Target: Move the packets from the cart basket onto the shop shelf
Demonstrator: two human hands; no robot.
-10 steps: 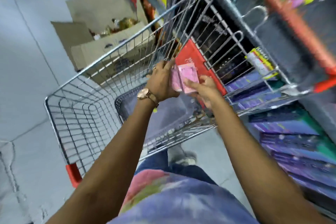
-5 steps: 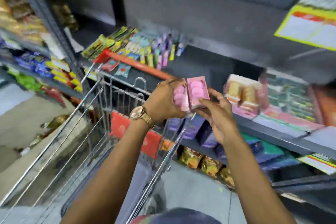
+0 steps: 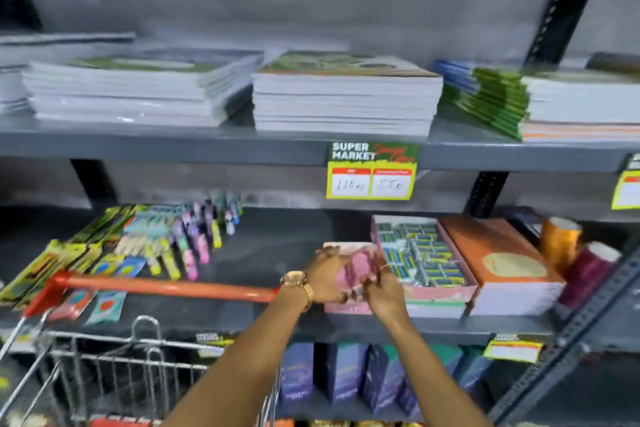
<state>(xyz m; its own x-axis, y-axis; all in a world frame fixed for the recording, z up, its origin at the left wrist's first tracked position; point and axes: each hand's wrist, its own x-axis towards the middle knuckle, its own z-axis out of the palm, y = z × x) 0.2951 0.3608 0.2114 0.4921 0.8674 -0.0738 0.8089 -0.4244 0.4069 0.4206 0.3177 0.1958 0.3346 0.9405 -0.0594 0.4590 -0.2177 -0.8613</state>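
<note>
Hands [image 3: 356,279] grip pink packets [image 3: 358,269] — above shelf [image 3: 277,253].

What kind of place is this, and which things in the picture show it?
Most likely a supermarket aisle, probably the stationery section. A price tag printed "SUPER MARKET" hangs from the grey metal shelf, stacks of notebooks lie above it, and a wire cart with an orange handle stands in front.

The shelf-edge price tag [image 3: 372,170] reads "SUPER MARKET".
</note>
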